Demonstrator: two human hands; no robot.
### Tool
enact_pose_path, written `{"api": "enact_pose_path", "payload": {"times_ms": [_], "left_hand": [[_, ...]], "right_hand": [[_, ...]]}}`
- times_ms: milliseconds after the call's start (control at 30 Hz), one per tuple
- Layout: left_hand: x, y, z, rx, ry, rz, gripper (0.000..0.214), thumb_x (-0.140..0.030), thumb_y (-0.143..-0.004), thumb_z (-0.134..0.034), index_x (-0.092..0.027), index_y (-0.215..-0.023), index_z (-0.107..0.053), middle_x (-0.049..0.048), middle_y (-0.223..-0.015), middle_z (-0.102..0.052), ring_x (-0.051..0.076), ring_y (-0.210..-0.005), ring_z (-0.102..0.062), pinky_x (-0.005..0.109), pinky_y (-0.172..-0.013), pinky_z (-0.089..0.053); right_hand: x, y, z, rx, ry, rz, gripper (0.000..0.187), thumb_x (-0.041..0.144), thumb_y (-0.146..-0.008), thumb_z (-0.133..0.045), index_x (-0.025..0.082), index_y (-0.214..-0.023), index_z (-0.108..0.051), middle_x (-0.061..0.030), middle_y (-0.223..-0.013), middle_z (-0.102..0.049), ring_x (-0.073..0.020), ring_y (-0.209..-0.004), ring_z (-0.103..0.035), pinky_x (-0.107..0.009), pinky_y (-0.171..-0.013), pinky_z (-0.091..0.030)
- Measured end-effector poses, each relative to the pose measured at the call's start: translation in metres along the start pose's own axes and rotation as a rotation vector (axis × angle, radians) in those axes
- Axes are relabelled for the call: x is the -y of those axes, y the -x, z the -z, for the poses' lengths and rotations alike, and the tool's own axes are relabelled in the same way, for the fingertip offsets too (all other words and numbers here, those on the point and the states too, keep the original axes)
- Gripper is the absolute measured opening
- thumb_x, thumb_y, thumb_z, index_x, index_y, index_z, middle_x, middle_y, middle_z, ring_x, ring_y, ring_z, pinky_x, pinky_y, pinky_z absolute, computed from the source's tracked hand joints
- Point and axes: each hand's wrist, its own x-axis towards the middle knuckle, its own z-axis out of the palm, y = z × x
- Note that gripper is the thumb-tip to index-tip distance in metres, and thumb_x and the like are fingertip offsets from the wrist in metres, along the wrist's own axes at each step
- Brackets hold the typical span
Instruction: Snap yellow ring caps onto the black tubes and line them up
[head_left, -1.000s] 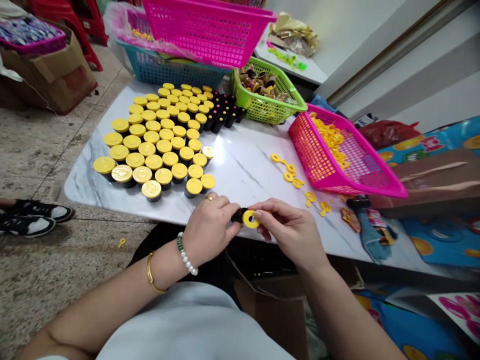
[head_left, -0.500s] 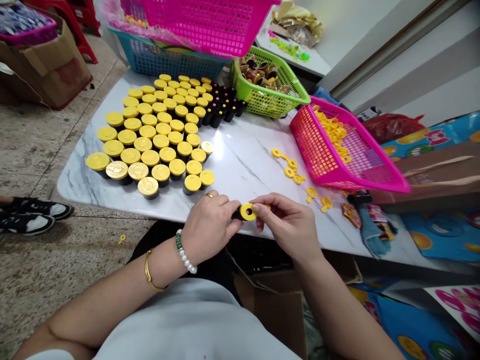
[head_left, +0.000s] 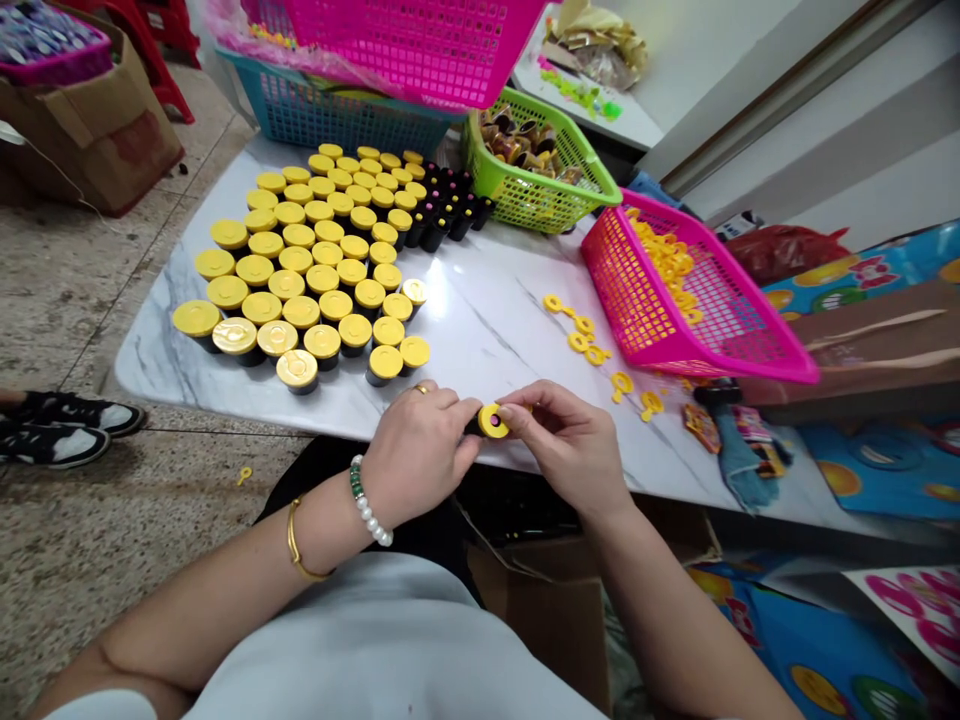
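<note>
At the near edge of the marble table (head_left: 480,310), just above the person's lap, both hands come together. The left hand (head_left: 420,440) is curled shut around a small black container (head_left: 472,427), and only a sliver of it shows past the fingers. The container lies on its side with its mouth toward the right. The right hand (head_left: 574,450) pinches a yellow cap (head_left: 493,421) between thumb and fingertips and holds it against that mouth. Whether the cap is fully seated I cannot tell. A pearl bracelet (head_left: 371,505) and a gold bangle (head_left: 295,540) sit on the left wrist.

Beyond the left hand stands a tight cluster of capped containers (head_left: 300,270), all upright, their yellow tops packed close. Behind that cluster a smaller group of uncapped black containers (head_left: 450,212) stands near a green basket (head_left: 559,205) filled with dark and gold pieces. To the right a pink basket (head_left: 720,330) rests tilted with a heap of yellow pieces inside. A few loose caps (head_left: 585,342) lie scattered on the marble just beside it, apart from the hands. At the far end a blue basket (head_left: 337,115) carries a second pink basket (head_left: 420,50) on top. A pair of dark shoes (head_left: 60,432) rests on the speckled floor to the left.
</note>
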Motion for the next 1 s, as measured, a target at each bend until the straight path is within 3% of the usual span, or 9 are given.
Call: {"api": "enact_pose_path", "payload": {"times_ms": [133,300,400,467,533,700,800,933,1000], "left_hand": [[-0.009,-0.005,0.009,0.084,0.307,0.116,0.021,-0.032,-0.093,-0.054,-0.016,-0.097,-0.068,0.0001,-0.069,-0.062,0.015,-0.063,-0.053,0.026,-0.059,-0.037],[-0.008,-0.015,0.008,0.108,0.526,0.221,0.035,-0.027,-0.096,-0.046,-0.017,-0.071,-0.068,-0.0035,-0.053,-0.055,0.01,-0.052,-0.048,0.022,-0.053,-0.032],[-0.008,-0.01,-0.001,0.043,0.477,0.218,0.031,-0.026,-0.096,-0.046,-0.017,-0.076,-0.068,-0.002,-0.059,-0.059,0.011,-0.055,-0.053,0.022,-0.055,-0.035],[-0.009,-0.003,-0.01,-0.07,0.408,0.194,0.021,-0.025,-0.096,-0.047,-0.016,-0.1,-0.066,-0.0004,-0.068,-0.064,0.013,-0.06,-0.057,0.023,-0.057,-0.039],[-0.01,0.005,-0.018,-0.169,0.344,0.119,0.026,-0.027,-0.095,-0.052,-0.016,-0.117,-0.057,0.0013,-0.078,-0.066,0.014,-0.066,-0.06,0.024,-0.062,-0.044],[-0.011,0.01,-0.021,-0.235,0.132,0.026,0.021,-0.03,-0.093,-0.057,-0.018,-0.11,-0.059,0.0053,-0.097,-0.06,0.017,-0.084,-0.061,0.028,-0.073,-0.05],[-0.01,0.009,-0.016,-0.21,0.157,0.018,0.019,-0.028,-0.092,-0.057,-0.017,-0.107,-0.062,0.0041,-0.095,-0.057,0.015,-0.081,-0.059,0.027,-0.072,-0.05],[-0.007,0.009,-0.017,-0.191,0.242,0.005,0.02,-0.023,-0.09,-0.058,-0.018,-0.109,-0.063,0.0016,-0.092,-0.056,0.012,-0.072,-0.055,0.024,-0.067,-0.047],[-0.006,0.01,-0.019,-0.203,0.251,-0.005,0.024,-0.023,-0.09,-0.057,-0.018,-0.112,-0.062,0.0018,-0.093,-0.056,0.011,-0.071,-0.054,0.024,-0.066,-0.046]], "right_hand": [[0.002,0.001,-0.001,0.034,-0.042,-0.024,0.016,0.033,-0.082,-0.071,0.018,-0.08,-0.066,0.0003,-0.071,-0.068,-0.0115,-0.059,-0.062,-0.023,-0.055,-0.049],[-0.001,0.003,-0.003,0.079,-0.09,-0.099,0.022,0.039,-0.085,-0.068,0.019,-0.081,-0.059,0.0018,-0.067,-0.063,-0.0114,-0.055,-0.06,-0.023,-0.052,-0.049],[-0.001,0.004,-0.004,0.072,-0.063,-0.114,0.025,0.042,-0.086,-0.066,0.019,-0.081,-0.057,0.0034,-0.063,-0.058,-0.0099,-0.051,-0.054,-0.022,-0.048,-0.045],[-0.001,0.003,-0.005,0.059,-0.032,-0.087,0.025,0.042,-0.086,-0.066,0.019,-0.08,-0.057,0.0024,-0.065,-0.059,-0.01,-0.055,-0.054,-0.022,-0.05,-0.044],[-0.001,0.004,-0.005,0.049,-0.035,-0.076,0.025,0.042,-0.085,-0.067,0.019,-0.079,-0.058,0.0003,-0.069,-0.062,-0.0111,-0.06,-0.056,-0.023,-0.054,-0.045],[-0.005,0.007,-0.001,0.049,-0.238,-0.125,0.025,0.041,-0.086,-0.066,0.018,-0.095,-0.062,0.0018,-0.07,-0.063,-0.011,-0.059,-0.058,-0.025,-0.058,-0.05],[-0.012,0.0,0.006,0.193,-0.44,-0.207,0.026,0.04,-0.089,-0.064,0.019,-0.103,-0.061,0.0008,-0.076,-0.066,-0.0123,-0.063,-0.064,-0.027,-0.063,-0.055],[-0.022,-0.021,0.02,0.57,-0.58,-0.344,0.041,0.046,-0.079,-0.074,0.018,-0.105,-0.06,0.0012,-0.071,-0.067,-0.0134,-0.055,-0.065,-0.028,-0.056,-0.055],[-0.028,-0.028,0.03,0.695,-0.595,-0.389,0.051,0.047,-0.073,-0.079,0.017,-0.109,-0.06,-0.0011,-0.076,-0.07,-0.0164,-0.062,-0.069,-0.031,-0.061,-0.058]]}}
